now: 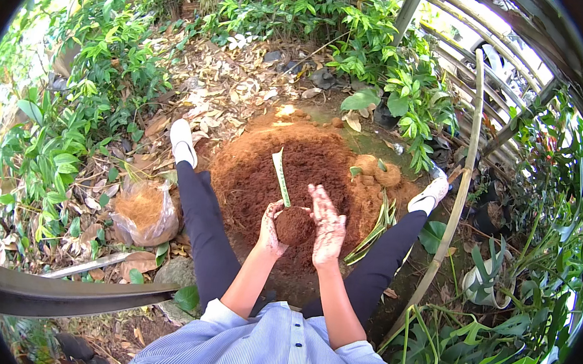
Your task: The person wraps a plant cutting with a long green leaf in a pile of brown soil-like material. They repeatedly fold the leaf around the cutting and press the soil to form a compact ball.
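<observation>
My left hand [269,234] cups a round ball of dark brown soil or coco peat [294,227] from its left side. A long green leaf cutting with a pale edge [281,177] sticks up out of the ball, leaning slightly left. My right hand [330,230] is held flat at the ball's right side, fingers extended and flecked with soil; whether its palm touches the ball I cannot tell. Below both hands spreads a heap of reddish-brown coco peat [249,191] between my outstretched legs. Several fibre-wrapped balls with leaf tips [388,175] sit at its right edge.
Long striped leaves [376,232] lie by my right leg. A clear plastic bag of tan fibre [146,212] stands outside my left leg. A bamboo pole [455,222] slants along the right, near a white pot [488,285]. A curved dark strip [78,296] crosses at lower left.
</observation>
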Action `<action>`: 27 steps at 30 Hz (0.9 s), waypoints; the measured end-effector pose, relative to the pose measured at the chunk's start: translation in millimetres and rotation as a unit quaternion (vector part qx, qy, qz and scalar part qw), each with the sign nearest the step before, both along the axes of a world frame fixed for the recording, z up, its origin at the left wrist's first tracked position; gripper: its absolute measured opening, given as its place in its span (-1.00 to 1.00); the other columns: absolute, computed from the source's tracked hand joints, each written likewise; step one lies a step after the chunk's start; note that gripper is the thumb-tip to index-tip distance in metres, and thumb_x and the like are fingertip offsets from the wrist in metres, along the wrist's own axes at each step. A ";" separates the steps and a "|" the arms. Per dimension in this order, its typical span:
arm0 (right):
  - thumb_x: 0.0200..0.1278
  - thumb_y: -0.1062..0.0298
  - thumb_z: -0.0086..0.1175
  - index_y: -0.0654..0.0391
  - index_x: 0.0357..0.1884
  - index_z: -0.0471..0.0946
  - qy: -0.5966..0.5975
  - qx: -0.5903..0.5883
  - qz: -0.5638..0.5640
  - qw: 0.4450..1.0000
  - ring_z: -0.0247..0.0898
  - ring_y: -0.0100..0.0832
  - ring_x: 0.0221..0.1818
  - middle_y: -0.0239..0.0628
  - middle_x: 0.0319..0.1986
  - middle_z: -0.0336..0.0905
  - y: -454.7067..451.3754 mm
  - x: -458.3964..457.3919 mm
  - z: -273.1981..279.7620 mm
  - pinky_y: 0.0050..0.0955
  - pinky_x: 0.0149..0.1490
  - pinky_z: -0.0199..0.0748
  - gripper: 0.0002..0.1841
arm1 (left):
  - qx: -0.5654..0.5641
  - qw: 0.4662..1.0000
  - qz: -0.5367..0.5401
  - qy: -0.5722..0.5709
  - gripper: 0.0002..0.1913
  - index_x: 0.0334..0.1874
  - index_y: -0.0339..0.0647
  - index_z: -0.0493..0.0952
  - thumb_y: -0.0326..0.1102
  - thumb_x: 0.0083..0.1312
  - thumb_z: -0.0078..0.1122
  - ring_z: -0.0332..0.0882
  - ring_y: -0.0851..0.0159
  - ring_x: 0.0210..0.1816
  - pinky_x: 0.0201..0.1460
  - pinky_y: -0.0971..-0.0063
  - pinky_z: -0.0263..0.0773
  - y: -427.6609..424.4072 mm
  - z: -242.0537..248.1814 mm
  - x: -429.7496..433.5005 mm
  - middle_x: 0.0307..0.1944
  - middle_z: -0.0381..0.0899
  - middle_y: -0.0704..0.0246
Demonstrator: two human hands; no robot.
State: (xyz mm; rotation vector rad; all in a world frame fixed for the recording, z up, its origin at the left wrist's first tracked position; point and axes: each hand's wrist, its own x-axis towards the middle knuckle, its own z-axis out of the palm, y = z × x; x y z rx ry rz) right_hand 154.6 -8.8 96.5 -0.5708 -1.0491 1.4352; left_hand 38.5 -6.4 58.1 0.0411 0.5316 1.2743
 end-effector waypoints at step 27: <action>0.27 0.03 -0.25 0.29 0.21 0.30 -0.329 0.260 -0.232 0.878 -0.14 0.03 0.39 0.01 0.26 0.16 -21.3 -4.7 9.2 -0.03 0.41 -0.39 -0.40 | 0.031 0.999 -0.001 0.038 -0.69 -0.12 -0.17 0.48 -0.09 0.28 -0.01 0.56 0.28 -0.12 0.01 0.35 0.45 -17.7 11.3 2.2 -0.19 0.58 0.30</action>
